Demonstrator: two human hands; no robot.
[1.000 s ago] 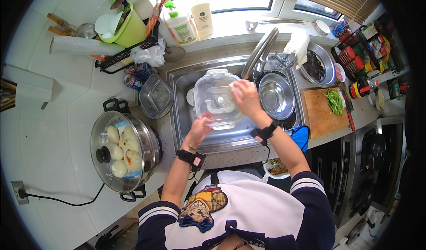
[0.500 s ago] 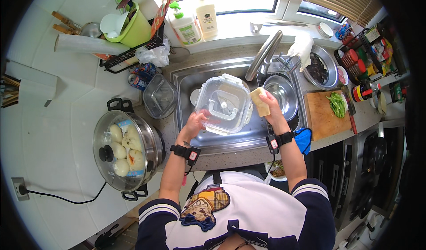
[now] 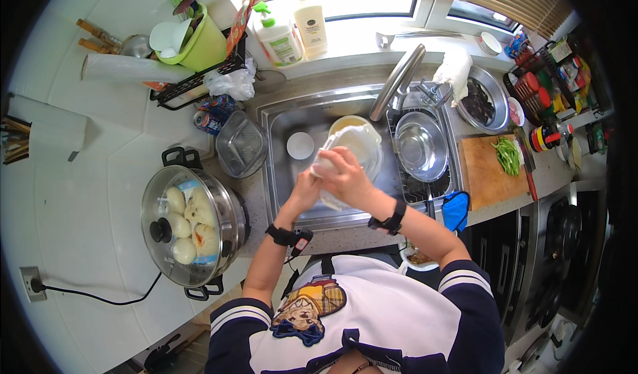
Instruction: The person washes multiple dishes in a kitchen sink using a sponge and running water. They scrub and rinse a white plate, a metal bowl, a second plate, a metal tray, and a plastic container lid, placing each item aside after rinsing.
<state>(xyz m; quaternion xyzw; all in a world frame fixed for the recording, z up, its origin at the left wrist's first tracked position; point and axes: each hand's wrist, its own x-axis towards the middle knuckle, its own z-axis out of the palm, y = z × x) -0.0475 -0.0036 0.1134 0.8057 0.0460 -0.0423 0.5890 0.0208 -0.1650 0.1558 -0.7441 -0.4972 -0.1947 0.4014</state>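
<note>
A clear plastic container lid (image 3: 362,149) with white clip tabs is tilted over the sink (image 3: 282,118). My left hand (image 3: 306,191) grips its near left edge, fingers closed. My right hand (image 3: 349,178) is closed across that same edge, close beside my left; the sponge in it is mostly hidden under the fingers and blurred. Below, in the basin, lie a small white bowl (image 3: 300,145) and a yellowish round bowl (image 3: 347,121), partly covered by the lid.
A steel bowl (image 3: 421,147) sits on the rack at the sink's right. The faucet (image 3: 397,85) leans over the basin. To the left stand a clear container (image 3: 240,145) and a lidded steamer with buns (image 3: 189,224). A cutting board (image 3: 488,181) holds greens, a knife beside it.
The lid has tipped from facing up to a steep slant. My right hand has moved left across it with the sponge, meeting my left hand. The bowls beneath are now more exposed.
</note>
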